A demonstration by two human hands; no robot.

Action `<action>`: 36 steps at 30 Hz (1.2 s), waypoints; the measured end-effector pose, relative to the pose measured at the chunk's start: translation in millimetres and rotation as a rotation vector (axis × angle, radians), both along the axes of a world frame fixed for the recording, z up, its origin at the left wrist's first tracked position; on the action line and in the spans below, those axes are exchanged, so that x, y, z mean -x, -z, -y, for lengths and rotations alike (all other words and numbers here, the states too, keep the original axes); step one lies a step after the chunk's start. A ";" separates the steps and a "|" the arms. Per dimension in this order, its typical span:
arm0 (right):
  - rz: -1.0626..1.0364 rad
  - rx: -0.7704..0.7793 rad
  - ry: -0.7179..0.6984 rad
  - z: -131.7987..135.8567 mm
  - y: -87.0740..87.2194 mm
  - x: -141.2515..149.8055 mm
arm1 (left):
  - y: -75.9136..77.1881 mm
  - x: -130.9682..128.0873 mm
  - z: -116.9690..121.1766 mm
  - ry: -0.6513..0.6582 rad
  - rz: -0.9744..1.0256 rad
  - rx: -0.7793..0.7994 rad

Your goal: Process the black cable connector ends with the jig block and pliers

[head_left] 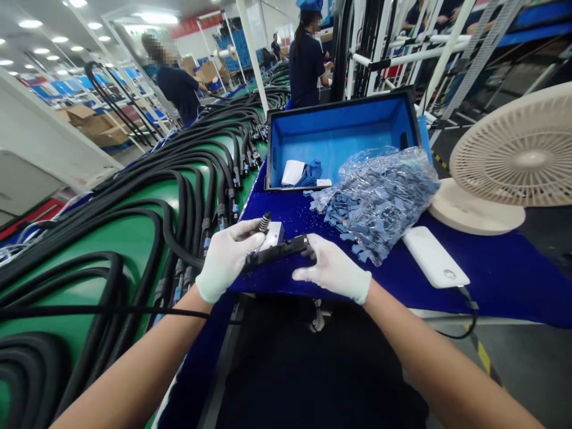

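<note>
My left hand, in a white glove, is closed around a long black part lying level over the blue table. A small ribbed black piece sticks up between its thumb and fingers. Just behind the black part is a white block; whether the hand holds it too I cannot tell. My right hand, also gloved, has its fingers bent round the right end of the black part, while its thumb stands away from it. The exact kind of the black part does not show.
Thick black hoses cover the green surface on the left. A plastic bag of blue clips lies to the right, before a blue crate. A white power bank and a beige fan stand farther right. Other people work behind.
</note>
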State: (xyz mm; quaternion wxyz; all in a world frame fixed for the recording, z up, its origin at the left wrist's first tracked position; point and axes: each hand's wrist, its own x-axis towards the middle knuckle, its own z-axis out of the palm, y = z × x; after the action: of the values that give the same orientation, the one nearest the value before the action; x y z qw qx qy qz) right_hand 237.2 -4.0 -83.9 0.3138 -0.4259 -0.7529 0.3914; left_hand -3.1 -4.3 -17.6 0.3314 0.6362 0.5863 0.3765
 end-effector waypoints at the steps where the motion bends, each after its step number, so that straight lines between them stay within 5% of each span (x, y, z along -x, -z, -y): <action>1: -0.139 0.105 -0.030 3.5 -0.2 2.5 | -1.7 -2.2 1.9 0.074 -0.065 -0.006; 6: -0.516 0.358 -0.042 13.1 2.8 19.1 | 1.4 -11.9 8.0 0.430 -0.304 -0.085; 15: -0.652 0.569 -0.151 12.0 1.1 27.6 | 24.5 -4.8 8.4 0.615 -0.430 -0.315; 23: -0.565 0.497 -0.050 15.2 -1.8 17.1 | 24.6 -15.8 11.5 0.247 -0.101 0.148; 31: -0.520 0.383 0.017 18.3 2.0 20.3 | 30.9 -16.5 -14.1 0.368 -0.153 0.149; 36: -0.705 0.484 0.009 19.8 3.8 18.8 | 35.4 -14.5 13.7 0.139 -0.306 -0.078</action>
State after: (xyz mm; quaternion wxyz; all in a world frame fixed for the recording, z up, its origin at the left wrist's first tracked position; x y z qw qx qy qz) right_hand 218.4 -23.8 -87.7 0.4447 -0.3310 -0.4841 0.6770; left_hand 11.4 -18.0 -53.0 0.2384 0.7376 0.5692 0.2739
